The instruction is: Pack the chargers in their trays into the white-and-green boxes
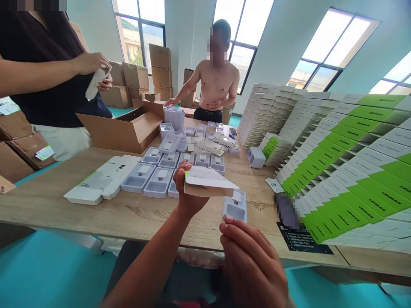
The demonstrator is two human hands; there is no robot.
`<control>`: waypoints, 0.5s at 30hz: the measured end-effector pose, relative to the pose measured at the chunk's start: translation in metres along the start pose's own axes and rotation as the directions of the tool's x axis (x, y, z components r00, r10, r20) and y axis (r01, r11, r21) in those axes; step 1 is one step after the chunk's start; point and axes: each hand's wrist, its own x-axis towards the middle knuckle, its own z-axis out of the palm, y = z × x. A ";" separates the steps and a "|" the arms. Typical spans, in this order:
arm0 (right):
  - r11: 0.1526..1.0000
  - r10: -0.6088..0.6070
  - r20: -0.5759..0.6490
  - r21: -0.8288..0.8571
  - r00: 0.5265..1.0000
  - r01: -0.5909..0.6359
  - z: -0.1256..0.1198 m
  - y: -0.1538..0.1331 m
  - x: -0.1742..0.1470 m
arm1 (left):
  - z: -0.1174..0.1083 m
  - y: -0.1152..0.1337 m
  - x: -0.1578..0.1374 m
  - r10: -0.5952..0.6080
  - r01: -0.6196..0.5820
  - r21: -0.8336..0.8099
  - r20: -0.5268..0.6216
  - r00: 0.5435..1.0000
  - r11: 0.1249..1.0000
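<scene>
1. White carton (205, 177), lifted above the table (128, 220), is left of the carton stack (356, 162); one panel juts toward that stack.
2. Left hand (189, 205) is closed around the carton's near left part, thumb at the edge, with a firm-looking grasp.
3. Right hand (255, 252), left of the carton stack and on its near side, has its fingers together and loosely bent. Its palm is hidden, so I cannot tell whether it has hold of anything, or whether its fingertips touch the lone tray (234, 210).
4. That tray lies left of the carton stack, with a small white item (236, 196) in it. Well left of the stack lie grouped trays (132, 188), then flat-lying cartons (102, 175).
5. Handling, as I judge it: light, smooth thin card, slightly slippery, stiffest along the folds. Pinch the side walls near a crease; pressing mid-panel could dent it, and the jutting panel would bend easily.
</scene>
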 end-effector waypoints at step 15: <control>0.859 0.347 0.231 -0.467 0.909 -0.209 0.061 0.045 -0.114 | -0.002 0.005 -0.006 -0.008 0.007 0.035 0.019 1.000 0.999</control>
